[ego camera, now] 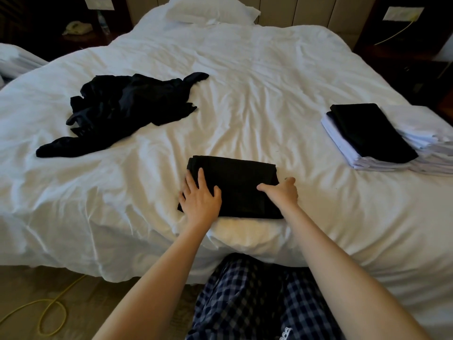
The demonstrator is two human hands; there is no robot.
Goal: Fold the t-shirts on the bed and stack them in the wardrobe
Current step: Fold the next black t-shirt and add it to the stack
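Beyond checked trousers (pixel 257 303), left hand (pixel 202 196) lies flat on, right hand (pixel 282 191) pinches, folded black t-shirt (pixel 235 182).

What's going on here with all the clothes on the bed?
A person is folding t-shirts on the bed. Their left hand lies flat on a folded black t-shirt near the front edge, while the right hand grips its right side. A heap of unfolded black clothes lies to the left, and a stack of folded shirts sits to the right.
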